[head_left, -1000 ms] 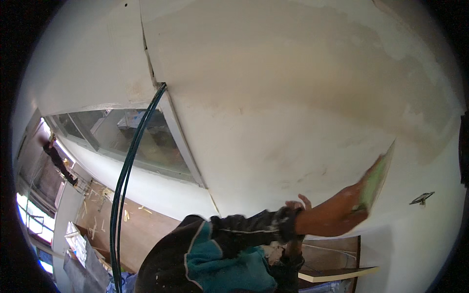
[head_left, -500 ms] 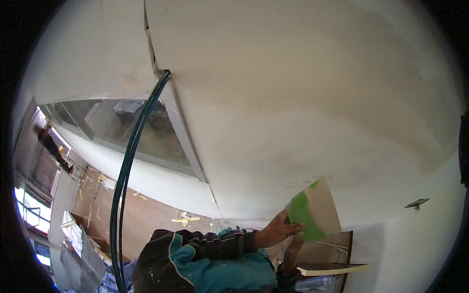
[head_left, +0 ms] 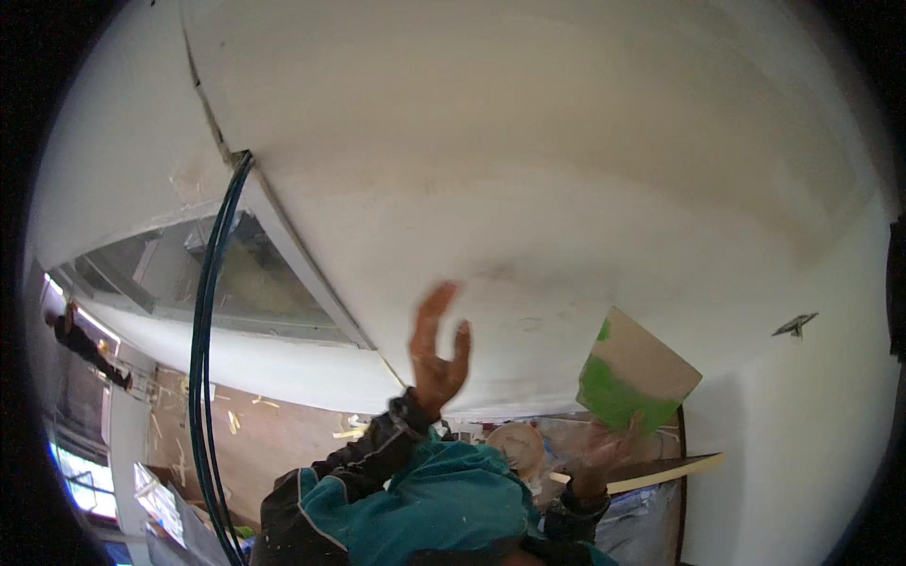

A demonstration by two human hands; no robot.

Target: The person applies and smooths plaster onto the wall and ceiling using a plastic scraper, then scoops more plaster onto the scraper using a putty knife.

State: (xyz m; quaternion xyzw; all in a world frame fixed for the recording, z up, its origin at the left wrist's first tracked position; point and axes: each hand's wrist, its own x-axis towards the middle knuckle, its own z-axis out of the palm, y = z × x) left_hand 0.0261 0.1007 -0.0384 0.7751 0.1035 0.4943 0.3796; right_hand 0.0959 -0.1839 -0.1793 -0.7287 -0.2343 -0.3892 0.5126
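Note:
My left hand is raised in front of the pale, stained plaster surface, its fingers apart and slightly blurred, holding nothing. At the lower right, my right hand grips the lower part of a flat square board, beige with a green patch. The blurred fingertips overlap the board's bottom edge. My dark and teal sleeves and clothing fill the lower middle. A round pale object sits behind my right wrist, too unclear to name.
Dark cables hang across a glazed opening on the left. A co-worker in dark clothes is at the far left. The brown floor has scattered scraps. A small fitting is on the right wall, above a ledge.
My left hand has let go of the square board and moved up and left. The board has shifted right, staying with my right hand. The view has shifted slightly.

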